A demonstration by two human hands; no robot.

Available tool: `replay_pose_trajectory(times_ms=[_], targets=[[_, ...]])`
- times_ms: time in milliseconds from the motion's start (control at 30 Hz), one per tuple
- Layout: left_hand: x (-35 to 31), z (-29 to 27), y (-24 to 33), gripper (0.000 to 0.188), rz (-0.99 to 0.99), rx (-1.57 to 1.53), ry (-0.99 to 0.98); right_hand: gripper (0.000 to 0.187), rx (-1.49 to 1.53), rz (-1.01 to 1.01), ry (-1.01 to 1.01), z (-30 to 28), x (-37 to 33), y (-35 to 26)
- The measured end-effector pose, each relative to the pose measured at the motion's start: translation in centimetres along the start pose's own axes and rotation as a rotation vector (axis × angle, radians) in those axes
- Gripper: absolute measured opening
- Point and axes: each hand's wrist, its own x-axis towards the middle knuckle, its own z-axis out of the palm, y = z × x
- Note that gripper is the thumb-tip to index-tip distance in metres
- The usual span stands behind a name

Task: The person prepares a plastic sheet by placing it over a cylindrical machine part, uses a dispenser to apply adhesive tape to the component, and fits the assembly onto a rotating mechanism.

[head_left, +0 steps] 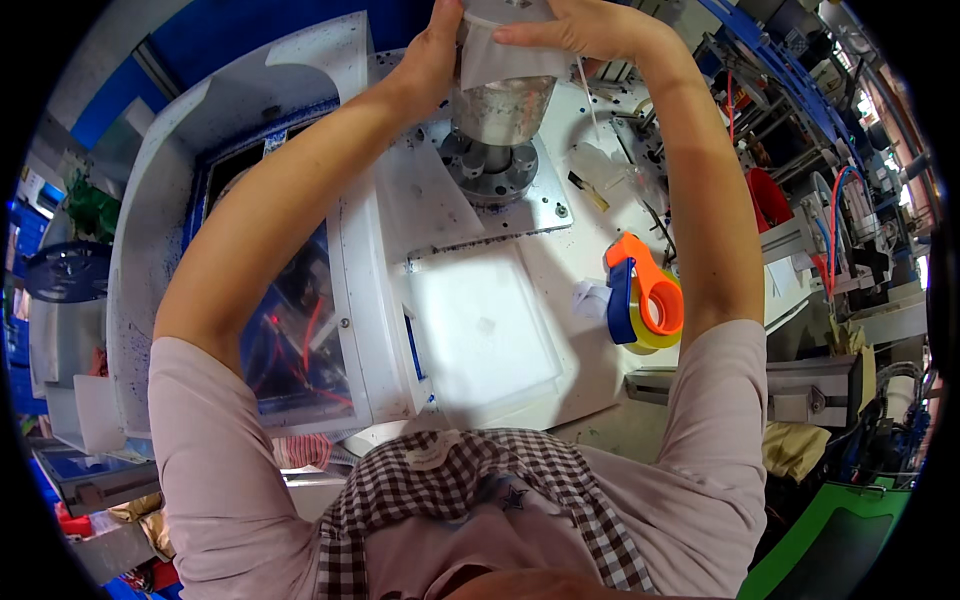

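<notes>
At the top edge, a metal cylinder (503,112) stands upright on a round steel base (490,172) bolted to a plate. A white sheet (512,62), cloth or film, wraps round its upper part. My left hand (436,52) presses against the sheet's left side; its fingertips are partly out of the picture. From the right, my right hand (590,28) curls round the top, one finger lying across the sheet on the near side. Both hands are closed about the wrapped cylinder. A thin white strand (588,98) hangs beneath the right hand.
An orange and blue tape dispenser (645,295) with yellow tape sits right of a bright white square panel (485,325). A white machine housing (365,300) with a clear cover stands left. A small brush-like tool (588,190) lies beside the base plate. Rods and hoses crowd the right.
</notes>
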Motion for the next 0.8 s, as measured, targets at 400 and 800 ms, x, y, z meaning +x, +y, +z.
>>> replay_pose_trajectory(times_ms=[400,800], targets=[[-1.1,3.4,3.5,0.061,-0.187,-0.128,0.2,0.074,0.59,-0.095,0.145,2.7,2.7,6.9],[2.1,0.2,0.2,0.053,-0.057,-0.149,0.158,0.064,1.499,-0.43,0.529,10.8,6.0,5.8]])
